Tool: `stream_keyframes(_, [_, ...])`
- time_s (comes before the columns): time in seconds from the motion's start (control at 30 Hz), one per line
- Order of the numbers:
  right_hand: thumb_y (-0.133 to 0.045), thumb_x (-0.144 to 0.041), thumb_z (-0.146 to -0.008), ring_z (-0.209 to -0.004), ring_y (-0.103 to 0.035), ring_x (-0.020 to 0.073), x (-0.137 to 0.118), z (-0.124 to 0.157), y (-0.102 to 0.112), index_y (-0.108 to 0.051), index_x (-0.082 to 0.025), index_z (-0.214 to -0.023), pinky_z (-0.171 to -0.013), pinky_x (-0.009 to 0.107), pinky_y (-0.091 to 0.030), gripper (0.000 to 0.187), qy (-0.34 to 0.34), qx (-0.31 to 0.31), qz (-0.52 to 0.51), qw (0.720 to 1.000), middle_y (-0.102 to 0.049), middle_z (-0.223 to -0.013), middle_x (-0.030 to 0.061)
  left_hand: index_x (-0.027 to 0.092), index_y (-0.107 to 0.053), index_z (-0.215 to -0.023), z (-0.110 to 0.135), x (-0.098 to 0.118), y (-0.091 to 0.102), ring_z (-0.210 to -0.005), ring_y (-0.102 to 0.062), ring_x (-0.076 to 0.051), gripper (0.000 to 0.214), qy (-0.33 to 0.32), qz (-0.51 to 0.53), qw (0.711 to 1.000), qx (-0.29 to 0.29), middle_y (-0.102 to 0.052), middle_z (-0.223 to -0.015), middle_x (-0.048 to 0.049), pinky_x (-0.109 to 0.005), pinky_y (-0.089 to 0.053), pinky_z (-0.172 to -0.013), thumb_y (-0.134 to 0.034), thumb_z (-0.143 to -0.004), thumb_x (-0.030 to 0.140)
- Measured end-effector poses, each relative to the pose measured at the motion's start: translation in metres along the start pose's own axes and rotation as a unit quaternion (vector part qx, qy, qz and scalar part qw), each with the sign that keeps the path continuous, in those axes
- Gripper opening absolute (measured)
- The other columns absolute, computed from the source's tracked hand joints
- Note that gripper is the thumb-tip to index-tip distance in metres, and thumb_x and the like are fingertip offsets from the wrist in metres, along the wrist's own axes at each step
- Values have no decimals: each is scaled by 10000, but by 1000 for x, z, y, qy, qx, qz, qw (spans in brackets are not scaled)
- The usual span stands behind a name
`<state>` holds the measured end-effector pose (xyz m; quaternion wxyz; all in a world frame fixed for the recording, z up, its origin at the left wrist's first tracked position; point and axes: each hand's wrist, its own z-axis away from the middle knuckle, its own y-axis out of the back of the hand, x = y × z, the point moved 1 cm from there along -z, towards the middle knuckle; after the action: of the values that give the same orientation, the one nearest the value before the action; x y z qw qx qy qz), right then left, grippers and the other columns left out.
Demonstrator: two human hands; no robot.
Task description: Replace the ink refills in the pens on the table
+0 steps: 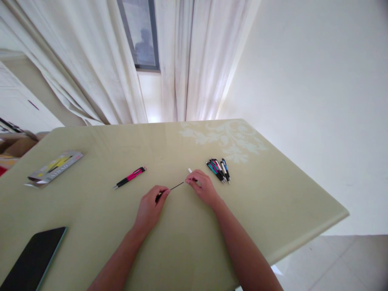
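My left hand point(151, 206) is closed around a black pen part, mostly hidden by the fingers. From its fingertips a thin dark pen refill point(177, 186) sticks out to the right. The refill's far end comes close to the fingertips of my right hand point(201, 186); whether they touch it I cannot tell. That hand is closed on a pen barrel, whose white end point(190, 170) shows past the fingers, with a dark bit below. Right of it lies a bunch of several click pens point(218, 170) in teal, pink, white and blue with black grips. Pink-and-black pens point(130, 178) lie left of my hands.
A flat printed package point(56, 167) rests at the table's left side. Nearer me, at the lower left, is a dark tablet-like device point(33, 258). The pale green table point(273, 214) has its right edge beside a white wall. Curtains point(206, 60) hang behind it.
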<state>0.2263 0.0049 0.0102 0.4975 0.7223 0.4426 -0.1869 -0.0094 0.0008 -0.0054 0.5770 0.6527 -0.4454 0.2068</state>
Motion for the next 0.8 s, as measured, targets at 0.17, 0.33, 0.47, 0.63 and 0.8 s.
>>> stream_keyframes(0.17, [-552, -315, -998, -857, -599, 206, 6, 1, 17, -672, -206, -878, -810, 332, -469, 202, -53, 52, 47, 996, -667, -873, 58, 211, -658, -918, -2, -3, 1, -738, -669, -204, 322, 28, -13, 999, 31, -713, -837, -28, -319, -533, -719, -505, -990, 484])
stream_keyframes(0.33, [-600, -209, -901, -856, -562, 229, -1, 3, 0, -642, -204, -789, -844, 363, -406, 119, -59, 32, 231, 971, -650, -837, 74, 207, -650, -939, -2, 1, 0, -770, -669, -209, 268, 11, -27, 999, 29, -704, -867, -42, -323, -539, -705, -495, -990, 420])
stream_keyframes(0.47, [-626, -223, -892, -867, -569, 228, -8, 4, -21, -637, -205, -791, -841, 358, -389, 103, -39, -30, 274, 960, -660, -855, 75, 192, -678, -1032, -1, 2, -1, -869, -677, -202, 229, -33, -19, 999, 19, -692, -986, -72, -314, -558, -742, -476, -952, 265])
stream_keyframes(0.63, [-650, -271, -903, -878, -582, 224, -14, 5, -38, -644, -207, -823, -866, 359, -404, 103, -31, -67, 282, 957, -661, -863, 66, 188, -659, -1166, -2, -5, -3, -1010, -679, -215, 273, -40, -1, 999, 31, -701, -1098, -85, -382, -562, -932, -503, -951, 247])
stream_keyframes(0.8, [-661, -364, -949, -919, -609, 205, -23, 1, -39, -688, -202, -933, -893, 336, -439, 165, -49, -59, 180, 981, -684, -936, 59, 211, -656, -1163, -4, -9, -5, -947, -703, -203, 259, -22, 45, 999, 20, -705, -1099, -65, -374, -592, -894, -600, -954, 354])
